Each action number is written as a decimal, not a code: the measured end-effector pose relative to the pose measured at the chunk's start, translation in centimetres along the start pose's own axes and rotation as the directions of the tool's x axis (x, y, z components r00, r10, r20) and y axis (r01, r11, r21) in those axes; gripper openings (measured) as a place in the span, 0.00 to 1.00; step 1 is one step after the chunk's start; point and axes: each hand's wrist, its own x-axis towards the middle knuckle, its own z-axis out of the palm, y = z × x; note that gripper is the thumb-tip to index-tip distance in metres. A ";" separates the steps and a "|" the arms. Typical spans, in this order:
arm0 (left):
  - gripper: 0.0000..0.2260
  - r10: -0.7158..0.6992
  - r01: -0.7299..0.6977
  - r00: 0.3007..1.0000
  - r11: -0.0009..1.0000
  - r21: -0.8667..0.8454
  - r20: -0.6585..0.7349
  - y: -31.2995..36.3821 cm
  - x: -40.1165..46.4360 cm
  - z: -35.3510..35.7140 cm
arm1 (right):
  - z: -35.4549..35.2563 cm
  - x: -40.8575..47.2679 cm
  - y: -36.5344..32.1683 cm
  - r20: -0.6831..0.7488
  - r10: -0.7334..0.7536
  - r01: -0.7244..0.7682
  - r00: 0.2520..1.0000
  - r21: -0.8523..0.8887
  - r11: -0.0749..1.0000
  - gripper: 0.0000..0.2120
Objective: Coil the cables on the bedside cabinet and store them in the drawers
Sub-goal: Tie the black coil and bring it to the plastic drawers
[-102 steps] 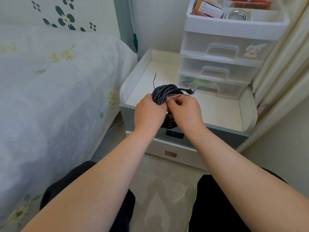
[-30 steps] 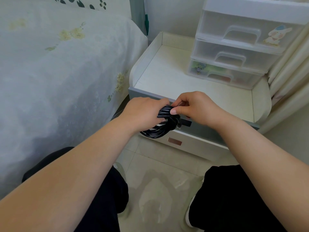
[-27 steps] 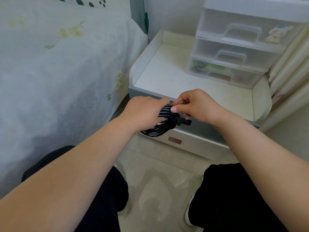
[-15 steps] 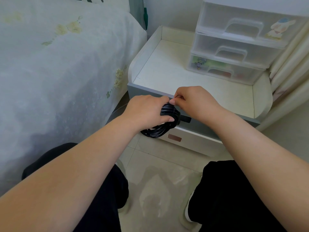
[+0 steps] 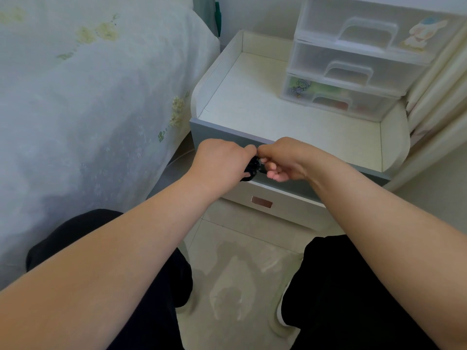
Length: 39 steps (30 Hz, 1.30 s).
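Note:
My left hand (image 5: 222,162) grips a coiled black cable (image 5: 252,168) in front of the bedside cabinet's grey top drawer (image 5: 214,132). Most of the coil is hidden under that hand. My right hand (image 5: 285,157) meets it from the right, thumb and forefinger pinching the cable at the coil's top, the other fingers curled below. Both hands hover just in front of the drawer face, which looks closed. The lower white drawer (image 5: 278,205) with a metal pull (image 5: 261,202) is closed too.
The cabinet top (image 5: 265,107) has raised white side walls. A translucent plastic drawer unit (image 5: 353,61) stands at its back right. A bed with a floral cover (image 5: 88,97) lies to the left, curtains (image 5: 434,102) to the right. My knees are over the tiled floor.
The coil came down from above the cabinet top to the front of the top drawer. Since half a second ago my left hand has closed further over it, hiding most of the loops.

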 end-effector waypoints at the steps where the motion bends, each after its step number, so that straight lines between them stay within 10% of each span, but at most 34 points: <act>1: 0.17 0.000 0.000 1.000 1.000 -0.010 -0.007 -0.1 0.0 0.0 | -0.2 0.0 0.0 0.041 0.022 -0.026 0.999 0.097 0.995 0.12; 7: 0.19 -0.018 0.019 1.000 0.994 -0.109 0.007 -1.2 0.1 -0.1 | -1.1 -0.7 0.6 -0.002 -0.258 0.257 0.966 -0.071 0.964 0.10; 13: 0.20 -0.011 0.013 1.000 0.978 -0.208 0.010 -1.9 0.2 0.2 | -2.3 -1.2 1.4 0.008 -0.631 0.567 0.776 -0.447 0.692 0.08; 19: 0.19 0.009 0.000 0.999 0.961 -0.276 0.032 -2.2 0.3 -0.1 | -2.5 -1.0 1.4 0.071 -0.746 0.599 0.662 -0.649 0.469 0.06; 32: 0.18 -0.028 0.046 0.997 0.964 -0.263 0.069 -1.2 0.4 0.3 | -1.5 0.1 1.2 0.138 -0.726 0.470 0.674 -0.838 0.277 0.12; 39: 0.19 -0.068 0.072 0.997 0.990 -0.125 0.034 -0.9 0.4 0.1 | 0.4 0.9 1.4 -0.190 -0.501 0.264 0.844 -0.666 0.697 0.19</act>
